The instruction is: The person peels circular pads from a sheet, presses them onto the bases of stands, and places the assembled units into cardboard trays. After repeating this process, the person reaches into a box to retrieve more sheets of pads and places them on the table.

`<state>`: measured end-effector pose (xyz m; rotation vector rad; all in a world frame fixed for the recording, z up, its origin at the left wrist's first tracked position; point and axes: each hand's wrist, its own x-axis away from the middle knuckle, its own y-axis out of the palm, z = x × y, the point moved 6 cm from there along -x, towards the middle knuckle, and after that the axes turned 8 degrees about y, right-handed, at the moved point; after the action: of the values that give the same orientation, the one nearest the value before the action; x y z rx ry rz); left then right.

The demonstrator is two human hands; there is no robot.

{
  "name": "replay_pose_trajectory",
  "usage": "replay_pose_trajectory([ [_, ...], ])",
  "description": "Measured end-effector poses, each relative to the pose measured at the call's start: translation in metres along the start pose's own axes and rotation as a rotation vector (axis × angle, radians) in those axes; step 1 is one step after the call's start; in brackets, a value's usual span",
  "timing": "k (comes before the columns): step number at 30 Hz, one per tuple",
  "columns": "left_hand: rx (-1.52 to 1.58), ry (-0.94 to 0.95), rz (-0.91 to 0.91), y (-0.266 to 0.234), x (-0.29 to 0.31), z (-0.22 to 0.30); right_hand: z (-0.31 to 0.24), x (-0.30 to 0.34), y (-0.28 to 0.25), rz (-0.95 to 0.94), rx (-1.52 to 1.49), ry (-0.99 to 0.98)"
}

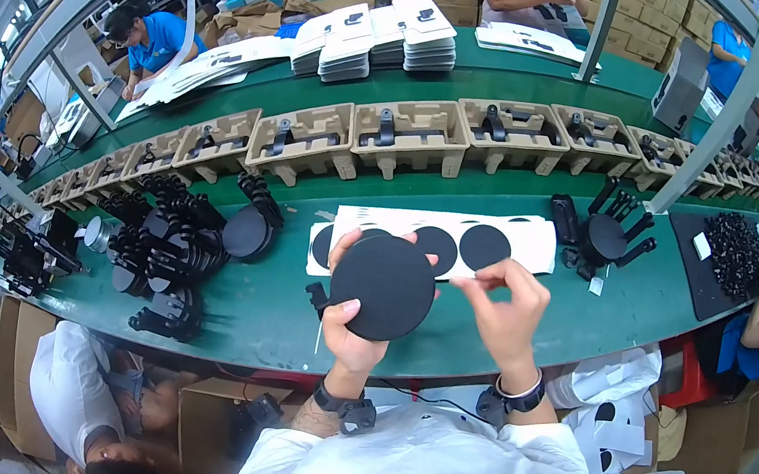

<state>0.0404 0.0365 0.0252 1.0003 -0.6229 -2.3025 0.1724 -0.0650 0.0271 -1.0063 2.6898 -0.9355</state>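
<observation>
- The left hand (353,342) grips a flat, round, matte-black disc (383,286) by its edge, thumb across the near rim and fingers behind, holding it above the near side of the long green worktable (273,320).
- The right hand (510,313) is just beside the disc's right edge, thumb and forefinger pinched together; whether something thin sits between them I cannot tell.
- Behind both hands lies a white rectangular sheet (525,230) bearing black circles (484,246), some partly covered by the left hand and disc.
- As a judgement, work on this disc looks unfinished, since both hands are at it; its face is evenly black, so whether a circle is already on it cannot be told.
- Several circles remain on the sheet.
- A cluster of black round-based pieces with upright arms (180,248) stands to the left, and a similar group (606,238) to the right; which are finished is unclear.
- Brown moulded-pulp trays (424,159) line the table beyond, several holding black parts.
- Stacked white printed cards (345,58) show dark pictures; their lettering, like the sheet's small print, is too small to read.
</observation>
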Motion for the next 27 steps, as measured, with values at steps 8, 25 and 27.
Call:
replay_pose_trajectory([
  [8, 0.145, 0.053, 0.155, -0.021, 0.002, -0.018, -0.042, 0.05, 0.032, 0.266, 0.163, -1.412],
  [25, -1.681, 0.345, 0.521, -0.207, -0.011, 0.066, -0.032, -0.265, -0.003, 0.598, 0.149, -0.436],
  [27, -1.787, 0.226, 0.472, -0.253, -0.016, 0.08, -0.029, -0.295, 0.006, 0.532, 0.259, -0.407],
])
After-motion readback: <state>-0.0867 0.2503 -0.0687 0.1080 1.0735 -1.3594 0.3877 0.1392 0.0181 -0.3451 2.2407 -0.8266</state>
